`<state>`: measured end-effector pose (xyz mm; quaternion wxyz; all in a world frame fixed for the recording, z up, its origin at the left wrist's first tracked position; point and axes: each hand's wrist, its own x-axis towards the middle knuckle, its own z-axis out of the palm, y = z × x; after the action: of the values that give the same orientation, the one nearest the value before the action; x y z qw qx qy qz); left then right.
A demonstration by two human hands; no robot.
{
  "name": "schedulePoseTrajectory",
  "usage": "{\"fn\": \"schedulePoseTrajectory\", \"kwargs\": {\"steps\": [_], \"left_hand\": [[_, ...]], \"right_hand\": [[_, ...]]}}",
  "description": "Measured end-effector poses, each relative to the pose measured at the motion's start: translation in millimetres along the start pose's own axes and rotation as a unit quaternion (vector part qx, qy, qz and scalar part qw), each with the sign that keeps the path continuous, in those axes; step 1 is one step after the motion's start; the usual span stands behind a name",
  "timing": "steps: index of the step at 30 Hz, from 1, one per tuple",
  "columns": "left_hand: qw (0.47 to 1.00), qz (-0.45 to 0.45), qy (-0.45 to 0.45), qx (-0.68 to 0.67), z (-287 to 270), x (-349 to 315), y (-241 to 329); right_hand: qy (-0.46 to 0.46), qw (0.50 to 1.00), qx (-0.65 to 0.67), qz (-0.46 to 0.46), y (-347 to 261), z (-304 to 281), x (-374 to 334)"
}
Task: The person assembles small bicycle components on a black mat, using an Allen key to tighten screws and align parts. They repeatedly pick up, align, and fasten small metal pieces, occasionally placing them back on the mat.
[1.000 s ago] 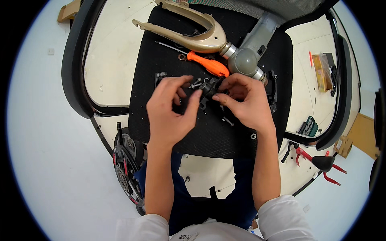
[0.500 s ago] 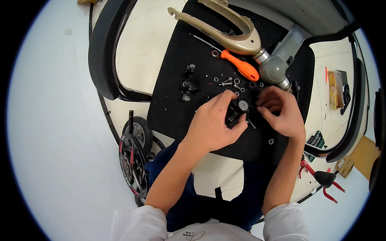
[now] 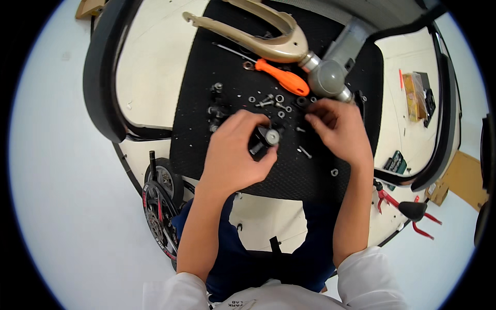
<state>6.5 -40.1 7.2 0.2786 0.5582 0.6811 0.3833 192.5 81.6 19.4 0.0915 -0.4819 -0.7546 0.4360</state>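
Observation:
My left hand [image 3: 235, 150] is closed around a small black clamp-like part [image 3: 261, 142] with a round silver end [image 3: 272, 137], held just above the black seat [image 3: 237, 188]. To its right, my right hand [image 3: 341, 132] has its fingers bent and thumb drawn in over the seat. Whatever lies between those fingertips is hidden. Beside them sits a small black ring [image 3: 301, 102]. Between and beyond the hands lie several bolts [image 3: 265, 103] and metal rings [image 3: 279, 98]. A loose bolt [image 3: 305, 152] and a nut [image 3: 335, 172] rest nearer me.
Across the far seat lie a beige bicycle fork [image 3: 279, 46] and an orange-handled screwdriver [image 3: 284, 78]. Black fittings [image 3: 216, 111] sit at the left. Armrests [image 3: 106, 72] flank the seat. A bicycle wheel [image 3: 168, 181] and a red fork-like part [image 3: 392, 199] are on the floor.
The whole view has shifted. My left hand has drawn the black part leftward and toward me, uncovering a loose bolt. My right fingertips have moved slightly farther away, toward the black ring.

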Motion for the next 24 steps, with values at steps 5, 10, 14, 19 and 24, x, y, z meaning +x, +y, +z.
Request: {"fn": "schedulePoseTrajectory", "kwargs": {"steps": [5, 10, 14, 19, 24], "left_hand": [[0.956, -0.050, 0.073, -0.279, 7.6, 1.8, 3.4], [0.894, -0.136, 0.062, -0.423, 4.5, 12.3, 8.0], [0.837, -0.153, 0.052, -0.524, 9.8, 15.5, 7.4], [0.771, -0.211, 0.014, -0.601, 17.5, 13.2, 11.9], [0.747, -0.215, -0.016, -0.629, 24.3, 14.5, 4.3]], "right_hand": [[0.079, 0.996, 0.001, 0.027, 7.0, -29.3, -7.2], [0.034, 0.997, -0.068, 0.008, 4.9, -27.7, -15.6], [0.056, 0.981, -0.183, -0.024, -1.3, -2.6, -16.2], [0.080, 0.967, -0.214, -0.111, 7.8, 11.2, -10.2], [0.046, 0.990, 0.116, -0.062, -9.1, -4.3, -12.2]]}}
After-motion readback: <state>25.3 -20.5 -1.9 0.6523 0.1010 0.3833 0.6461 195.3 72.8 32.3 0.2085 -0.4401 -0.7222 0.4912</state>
